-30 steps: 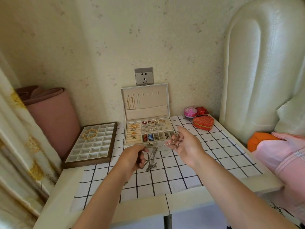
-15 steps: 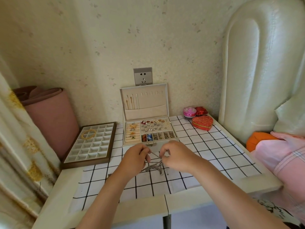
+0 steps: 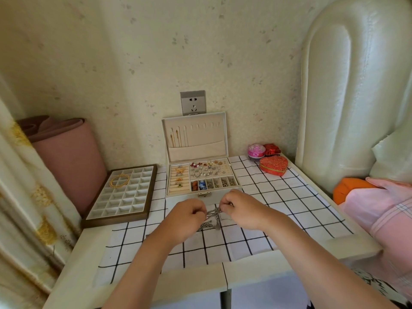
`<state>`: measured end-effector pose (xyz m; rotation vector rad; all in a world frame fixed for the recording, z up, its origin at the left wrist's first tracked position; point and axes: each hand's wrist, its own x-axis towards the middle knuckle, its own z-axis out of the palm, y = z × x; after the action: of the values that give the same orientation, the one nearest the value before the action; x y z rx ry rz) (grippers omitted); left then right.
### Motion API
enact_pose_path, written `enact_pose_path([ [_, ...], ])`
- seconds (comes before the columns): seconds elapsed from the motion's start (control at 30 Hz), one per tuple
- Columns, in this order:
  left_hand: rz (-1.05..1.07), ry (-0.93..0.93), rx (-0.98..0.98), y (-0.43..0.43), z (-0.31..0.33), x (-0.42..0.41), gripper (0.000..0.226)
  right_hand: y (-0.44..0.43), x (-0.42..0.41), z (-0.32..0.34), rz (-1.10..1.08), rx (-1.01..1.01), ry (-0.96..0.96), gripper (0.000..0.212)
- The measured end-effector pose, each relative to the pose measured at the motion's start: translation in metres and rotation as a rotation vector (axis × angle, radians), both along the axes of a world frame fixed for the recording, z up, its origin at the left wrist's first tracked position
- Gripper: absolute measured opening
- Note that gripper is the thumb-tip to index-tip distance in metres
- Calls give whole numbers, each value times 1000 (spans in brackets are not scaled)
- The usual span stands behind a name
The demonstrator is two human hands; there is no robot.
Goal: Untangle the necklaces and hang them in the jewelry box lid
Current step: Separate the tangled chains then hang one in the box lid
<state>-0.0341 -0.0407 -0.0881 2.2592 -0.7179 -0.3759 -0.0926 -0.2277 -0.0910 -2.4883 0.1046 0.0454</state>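
A tangle of silver necklaces [image 3: 211,218] hangs between my two hands just above the checked cloth, in front of the jewelry box. My left hand [image 3: 186,219] pinches the tangle from the left with curled fingers. My right hand [image 3: 238,207] pinches it from the right. The cream jewelry box [image 3: 201,180] stands open against the wall, its tray full of small pieces. Its upright lid [image 3: 195,136] has a row of hooks and a pocket; two or three thin gold chains [image 3: 175,138] hang at its left end.
A brown compartment tray [image 3: 121,197] with a gold bangle lies left of the box. A red heart-shaped box [image 3: 273,166], a pink round box [image 3: 256,150] and a small red box stand at the back right. A pink roll leans at the left; bedding lies on the right.
My right hand came down from beside the box and back towards me, meeting my left hand. The necklaces, hanging stretched before, are now bunched between both hands close over the cloth.
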Motion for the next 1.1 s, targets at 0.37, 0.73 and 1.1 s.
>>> enact_pose_path([
  [0.37, 4, -243, -36, -3, -10, 0, 17, 6, -1, -3, -64, 198, -158, 8],
  [0.73, 56, -423, -71, 2, -11, 11, 21, 4, 1, 0, -67, 306, -149, 19],
  [1.1, 91, -465, -46, 5, -19, 22, 38, 6, -2, 6, 86, 563, -81, 19],
])
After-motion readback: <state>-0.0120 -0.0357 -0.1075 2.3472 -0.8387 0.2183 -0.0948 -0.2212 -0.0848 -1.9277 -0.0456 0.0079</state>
